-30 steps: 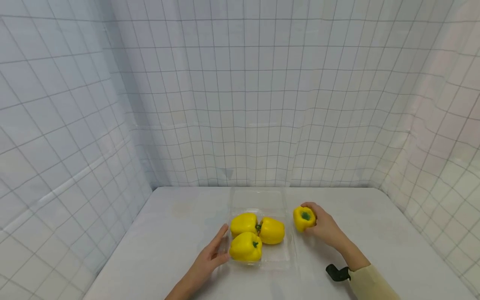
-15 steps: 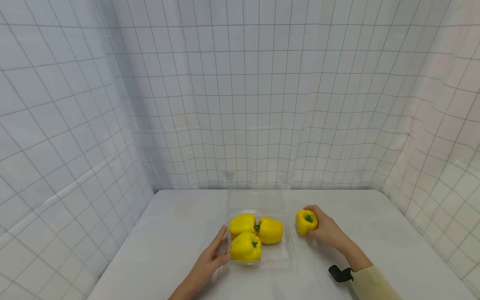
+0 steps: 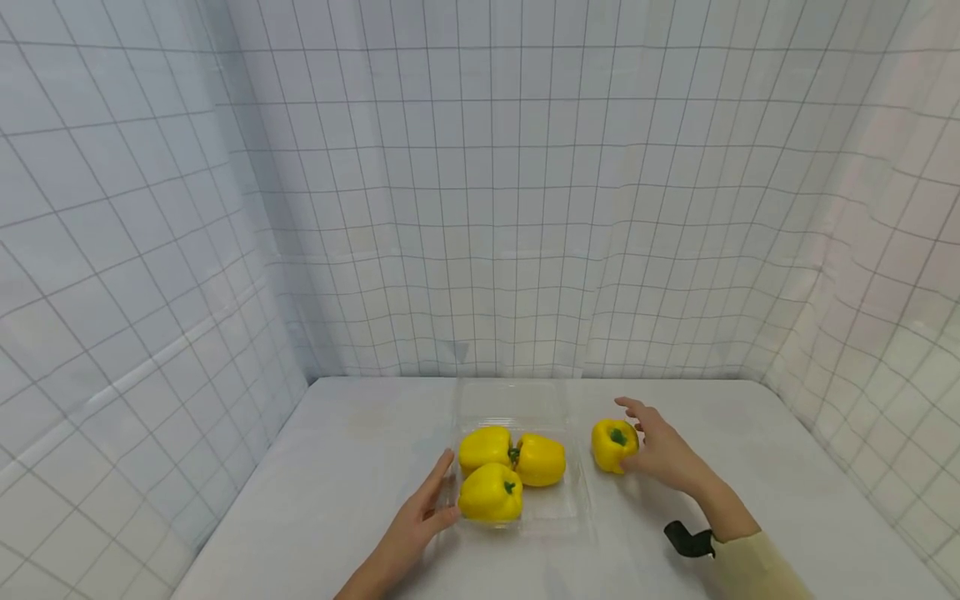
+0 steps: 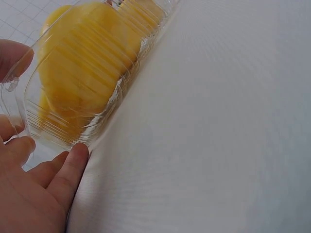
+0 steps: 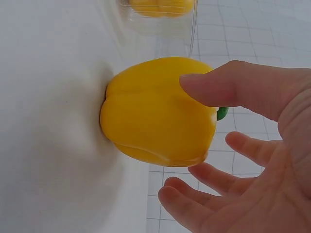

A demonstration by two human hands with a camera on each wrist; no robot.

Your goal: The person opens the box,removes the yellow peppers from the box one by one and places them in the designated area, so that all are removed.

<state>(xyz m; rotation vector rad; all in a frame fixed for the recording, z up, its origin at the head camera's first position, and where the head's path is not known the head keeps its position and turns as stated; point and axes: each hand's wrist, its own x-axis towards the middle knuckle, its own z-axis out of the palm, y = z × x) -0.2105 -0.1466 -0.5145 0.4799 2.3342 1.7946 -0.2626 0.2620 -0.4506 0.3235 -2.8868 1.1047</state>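
In the head view, three yellow bell peppers (image 3: 489, 493) lie in a clear plastic clamshell container (image 3: 551, 507). My left hand (image 3: 411, 521) rests against the container's left side, thumb and fingers spread. Its fingertips meet the ribbed clear wall in the left wrist view. Another yellow bell pepper (image 3: 611, 445) stands on the table right of the container, green stem upward. Around it my right hand (image 3: 667, 454) is spread, with the fingers off the pepper. In the right wrist view the thumb (image 5: 209, 87) overlaps the pepper; whether it touches I cannot tell.
The container's clear lid (image 3: 513, 402) lies folded back behind it. Everything stands on a white table (image 3: 315, 483). White grid-patterned curtains (image 3: 495, 208) enclose the back and both sides. A black strap piece (image 3: 688, 542) sticks out at the right wrist.
My right hand has set the fourth pepper down slightly farther right, then spread its fingers and let go of it. The left hand stays at the container.
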